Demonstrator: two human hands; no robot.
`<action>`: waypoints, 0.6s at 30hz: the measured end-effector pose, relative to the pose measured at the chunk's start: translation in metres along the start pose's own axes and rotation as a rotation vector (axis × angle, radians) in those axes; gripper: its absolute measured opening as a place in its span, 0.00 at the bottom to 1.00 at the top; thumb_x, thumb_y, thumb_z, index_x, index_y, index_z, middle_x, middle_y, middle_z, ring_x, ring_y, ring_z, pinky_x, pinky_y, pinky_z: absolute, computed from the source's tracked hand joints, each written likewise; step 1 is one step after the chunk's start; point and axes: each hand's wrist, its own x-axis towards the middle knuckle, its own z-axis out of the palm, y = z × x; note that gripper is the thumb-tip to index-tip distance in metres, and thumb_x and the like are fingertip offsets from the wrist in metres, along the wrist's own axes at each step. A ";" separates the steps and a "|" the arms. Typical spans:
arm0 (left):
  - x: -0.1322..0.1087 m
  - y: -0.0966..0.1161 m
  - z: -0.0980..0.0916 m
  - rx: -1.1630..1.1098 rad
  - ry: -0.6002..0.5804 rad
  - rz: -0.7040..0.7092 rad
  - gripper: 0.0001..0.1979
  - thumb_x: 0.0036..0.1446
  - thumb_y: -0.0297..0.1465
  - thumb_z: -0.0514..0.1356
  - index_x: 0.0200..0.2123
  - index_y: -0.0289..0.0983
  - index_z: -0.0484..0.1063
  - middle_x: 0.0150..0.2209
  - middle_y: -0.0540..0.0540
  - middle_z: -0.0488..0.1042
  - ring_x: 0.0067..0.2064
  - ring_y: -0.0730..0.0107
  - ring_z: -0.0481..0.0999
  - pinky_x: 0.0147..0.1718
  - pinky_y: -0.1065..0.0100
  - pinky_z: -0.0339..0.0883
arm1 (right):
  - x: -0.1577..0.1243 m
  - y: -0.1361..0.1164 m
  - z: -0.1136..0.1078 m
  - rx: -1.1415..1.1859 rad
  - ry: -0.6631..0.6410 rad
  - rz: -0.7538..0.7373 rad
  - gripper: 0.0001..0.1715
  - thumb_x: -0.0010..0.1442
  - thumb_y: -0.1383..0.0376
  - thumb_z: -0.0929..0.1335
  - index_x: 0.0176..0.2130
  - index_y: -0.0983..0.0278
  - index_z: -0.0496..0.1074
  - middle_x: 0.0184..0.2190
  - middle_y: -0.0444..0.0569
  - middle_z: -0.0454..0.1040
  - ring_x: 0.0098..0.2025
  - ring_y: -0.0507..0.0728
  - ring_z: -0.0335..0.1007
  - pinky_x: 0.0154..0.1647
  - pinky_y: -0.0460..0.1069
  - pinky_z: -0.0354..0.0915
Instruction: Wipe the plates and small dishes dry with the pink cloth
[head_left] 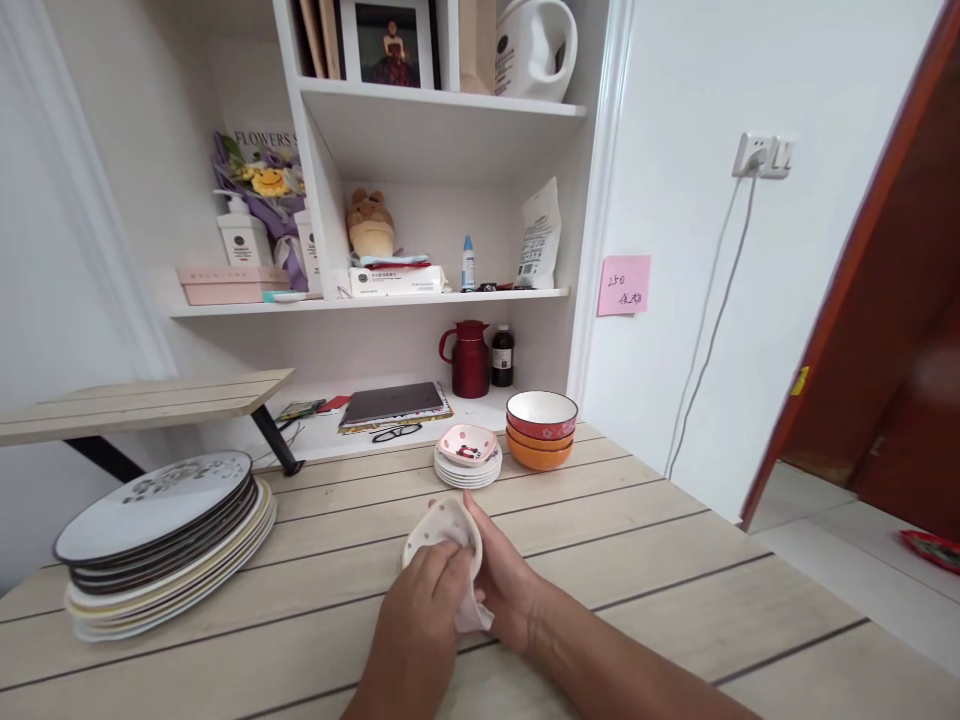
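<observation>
Above the wooden tabletop I hold a small white dish [431,520] with brown dots, tilted with its inside toward me. My right hand [511,585] grips the dish by its right side. The fingers of my left hand [424,605] are bent into the dish, pressing a pale cloth [474,612] whose end hangs out between my hands. Just beyond stands a pile of small white plates [469,475] with a pink patterned dish [466,445] on top. Beside it are stacked bowls [540,450], orange below and red-flowered on top.
A tall stack of large plates [161,510] is at the left, near a raised wooden stand [150,400]. Toward the back are a laptop [394,402], glasses [397,433], a red jug [470,360] and a dark bottle [502,356], under white shelves [442,105].
</observation>
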 end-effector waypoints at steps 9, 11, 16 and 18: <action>-0.003 -0.002 -0.002 -0.347 -0.032 -0.517 0.19 0.55 0.23 0.52 0.50 0.37 0.67 0.49 0.40 0.71 0.51 0.60 0.72 0.46 0.60 0.71 | -0.019 0.010 0.025 0.074 -0.128 -0.255 0.57 0.47 0.59 0.76 0.65 0.49 0.44 0.46 0.43 0.71 0.43 0.53 0.69 0.47 0.48 0.58; -0.003 -0.002 -0.002 -0.356 -0.033 -0.514 0.17 0.56 0.23 0.52 0.49 0.37 0.67 0.49 0.40 0.71 0.51 0.60 0.71 0.47 0.59 0.70 | -0.020 0.012 0.025 0.058 -0.127 -0.256 0.61 0.45 0.62 0.77 0.66 0.49 0.42 0.47 0.43 0.71 0.44 0.54 0.68 0.48 0.48 0.57; 0.000 -0.001 -0.003 -0.339 -0.059 -0.488 0.15 0.55 0.23 0.52 0.46 0.39 0.68 0.43 0.43 0.73 0.46 0.62 0.74 0.43 0.61 0.71 | -0.016 0.013 0.021 -0.018 -0.061 -0.238 0.50 0.50 0.58 0.74 0.64 0.52 0.49 0.45 0.45 0.71 0.43 0.55 0.68 0.48 0.49 0.57; 0.001 -0.001 -0.004 -0.307 -0.056 -0.476 0.15 0.53 0.22 0.53 0.44 0.39 0.68 0.41 0.44 0.73 0.44 0.62 0.74 0.41 0.61 0.71 | -0.015 0.014 0.019 -0.030 -0.060 -0.238 0.47 0.51 0.57 0.74 0.63 0.52 0.51 0.44 0.45 0.71 0.42 0.55 0.68 0.47 0.50 0.57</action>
